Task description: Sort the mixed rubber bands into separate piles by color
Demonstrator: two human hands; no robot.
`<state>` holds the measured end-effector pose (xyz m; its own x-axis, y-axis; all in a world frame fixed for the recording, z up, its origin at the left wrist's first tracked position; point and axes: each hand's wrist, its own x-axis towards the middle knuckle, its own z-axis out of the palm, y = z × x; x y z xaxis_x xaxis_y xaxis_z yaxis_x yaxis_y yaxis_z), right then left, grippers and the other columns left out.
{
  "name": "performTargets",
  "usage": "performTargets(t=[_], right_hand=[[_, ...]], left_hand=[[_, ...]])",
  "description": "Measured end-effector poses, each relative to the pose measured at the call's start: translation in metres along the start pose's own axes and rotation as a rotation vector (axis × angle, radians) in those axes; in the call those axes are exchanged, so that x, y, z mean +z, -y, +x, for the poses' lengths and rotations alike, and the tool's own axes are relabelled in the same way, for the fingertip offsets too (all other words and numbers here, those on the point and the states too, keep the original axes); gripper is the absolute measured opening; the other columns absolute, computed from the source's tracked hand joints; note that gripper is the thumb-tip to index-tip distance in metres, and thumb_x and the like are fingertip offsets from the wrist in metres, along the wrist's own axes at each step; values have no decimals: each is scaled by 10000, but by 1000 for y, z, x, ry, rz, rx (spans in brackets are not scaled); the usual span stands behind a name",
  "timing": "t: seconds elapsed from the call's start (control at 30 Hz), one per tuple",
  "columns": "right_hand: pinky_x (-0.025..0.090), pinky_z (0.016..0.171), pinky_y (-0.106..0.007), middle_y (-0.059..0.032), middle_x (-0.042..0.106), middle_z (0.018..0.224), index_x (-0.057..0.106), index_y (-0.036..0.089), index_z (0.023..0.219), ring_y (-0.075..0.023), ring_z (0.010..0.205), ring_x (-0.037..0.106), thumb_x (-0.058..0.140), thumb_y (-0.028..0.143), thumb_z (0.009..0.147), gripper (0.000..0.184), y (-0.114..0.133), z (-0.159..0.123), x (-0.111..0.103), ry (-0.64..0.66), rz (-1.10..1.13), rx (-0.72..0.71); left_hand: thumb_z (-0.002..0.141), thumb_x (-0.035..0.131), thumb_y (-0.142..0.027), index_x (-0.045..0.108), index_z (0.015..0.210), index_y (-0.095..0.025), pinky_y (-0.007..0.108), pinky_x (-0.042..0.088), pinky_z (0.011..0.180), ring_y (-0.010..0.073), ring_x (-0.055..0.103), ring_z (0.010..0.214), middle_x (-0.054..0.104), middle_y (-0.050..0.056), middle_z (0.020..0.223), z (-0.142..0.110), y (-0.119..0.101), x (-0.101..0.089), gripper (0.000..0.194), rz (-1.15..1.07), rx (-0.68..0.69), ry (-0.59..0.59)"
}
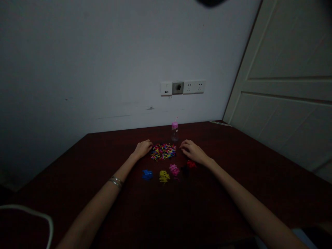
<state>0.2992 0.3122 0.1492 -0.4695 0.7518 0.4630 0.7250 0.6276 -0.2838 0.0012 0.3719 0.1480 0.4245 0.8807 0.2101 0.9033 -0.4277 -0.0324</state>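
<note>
A mixed pile of small coloured bands (163, 152), looking like little rubber bands, lies on the dark red table between my hands. My left hand (143, 148) rests at its left edge, fingers loosely bent and tips close to the bands; nothing is seen in it. On the right, my right hand (191, 151) lies a little apart from the pile, fingers loosely curved and parted, empty. Nearer me are sorted heaps: blue bands (147, 174), yellow bands (164, 176), pink bands (174, 169), black bands (184, 169) and red bands (191, 164) by my right wrist.
Behind the pile stands a clear bottle (174, 132) with a pink lid and a straw. The table (124, 211) meets a pale wall with sockets (194, 87). A panelled door (282, 86) is at the right. A white cable (31, 211) curves at lower left.
</note>
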Motion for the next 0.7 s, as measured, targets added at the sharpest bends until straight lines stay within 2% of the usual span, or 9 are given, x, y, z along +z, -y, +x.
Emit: performTargets(t=[0.23,0.37,0.53,0.7], right_hand=[[434,832,-332,-69,550,984,610,184,912,-181,937,502,463,173,823,172,-2,1,0,-16,2,6],[434,831,-330,-65,552,979,610,184,926,-179,936,502,468,167,820,178,3,3,-3,-28,35,-18],[436,831,-336,-63,557,960,616,195,942,-178,921,521,486,196,829,173,14,6,-4,-54,133,-62],[442,829,-339,-67,559,977,618,200,1000,-176,922,538,515,229,827,204,28,7,-3,-58,230,-131]], left_hand=[[845,438,-262,642,905,-200,225,414,683,177,573,883,600,56,984,-7,0,-3,221,-59,-38,-34],[847,433,-276,642,890,-192,225,410,692,168,572,871,607,52,952,-15,-2,-10,229,-130,-44,-97],[833,455,-274,651,860,-179,228,411,712,155,568,833,616,46,910,-22,-14,-21,219,-288,39,-179],[807,490,-249,665,851,-176,224,413,702,144,563,782,622,40,866,-29,-37,-35,194,-398,160,-128]])
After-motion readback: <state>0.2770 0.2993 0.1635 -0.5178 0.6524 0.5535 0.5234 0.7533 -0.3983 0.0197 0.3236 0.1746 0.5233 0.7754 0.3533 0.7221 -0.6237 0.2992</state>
